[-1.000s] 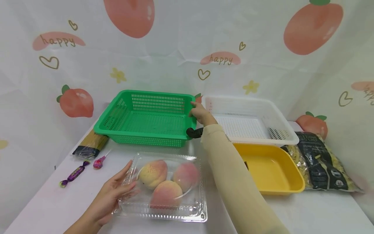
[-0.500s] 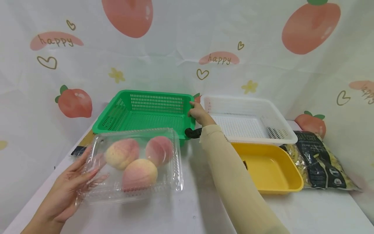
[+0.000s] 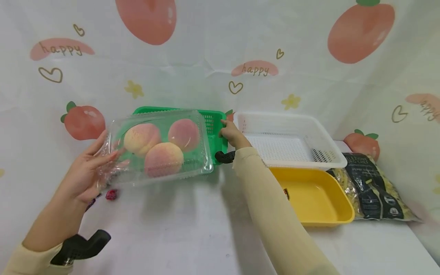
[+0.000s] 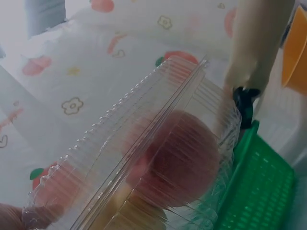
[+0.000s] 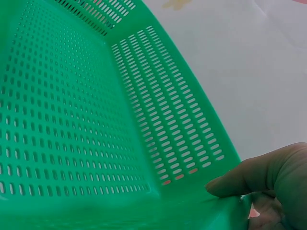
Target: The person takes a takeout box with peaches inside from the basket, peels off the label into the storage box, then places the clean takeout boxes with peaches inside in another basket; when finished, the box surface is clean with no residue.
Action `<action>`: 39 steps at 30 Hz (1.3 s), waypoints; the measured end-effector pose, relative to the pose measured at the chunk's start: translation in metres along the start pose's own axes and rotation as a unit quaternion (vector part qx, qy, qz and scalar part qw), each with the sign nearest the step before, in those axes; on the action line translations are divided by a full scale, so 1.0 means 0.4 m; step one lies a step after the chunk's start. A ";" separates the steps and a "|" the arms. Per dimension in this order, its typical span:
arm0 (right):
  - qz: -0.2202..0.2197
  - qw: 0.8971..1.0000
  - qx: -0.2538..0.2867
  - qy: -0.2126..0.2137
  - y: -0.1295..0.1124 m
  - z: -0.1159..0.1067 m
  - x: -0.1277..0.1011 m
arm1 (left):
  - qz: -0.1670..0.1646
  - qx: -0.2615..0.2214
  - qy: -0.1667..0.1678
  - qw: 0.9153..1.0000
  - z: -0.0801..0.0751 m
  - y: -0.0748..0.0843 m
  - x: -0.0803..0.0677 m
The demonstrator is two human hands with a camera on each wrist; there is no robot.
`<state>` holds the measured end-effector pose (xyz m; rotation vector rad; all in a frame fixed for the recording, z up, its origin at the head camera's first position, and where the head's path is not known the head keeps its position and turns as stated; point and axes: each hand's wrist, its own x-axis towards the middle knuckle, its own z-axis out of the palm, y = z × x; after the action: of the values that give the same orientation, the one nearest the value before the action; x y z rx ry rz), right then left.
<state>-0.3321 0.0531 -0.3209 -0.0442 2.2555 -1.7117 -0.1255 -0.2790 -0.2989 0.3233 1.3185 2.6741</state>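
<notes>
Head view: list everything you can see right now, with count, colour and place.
clamshell box: 1, clear, held in the air in front of the green basket
peaches: 3, pink-yellow, inside the clamshell box
green basket: 1, green, back of table, mostly hidden
white basket: 1, white, right of the green basket
yellow tray: 1, yellow, in front of the white basket
pasta bag: 1, black and clear, far right
candy: 1 showing, pink, on the table under the box
table: 1, white
left hand: grips the box's left end
right hand: grips the green basket's right rim
</notes>
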 end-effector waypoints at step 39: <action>-0.014 1.000 -0.024 -0.003 0.001 0.001 0.001 | -0.118 0.302 0.129 0.937 0.018 0.001 0.402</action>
<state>-0.3321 0.0528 -0.3214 -0.0908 2.3020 -1.6681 -0.2790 -0.2382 -0.2735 -0.1310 2.0948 2.1102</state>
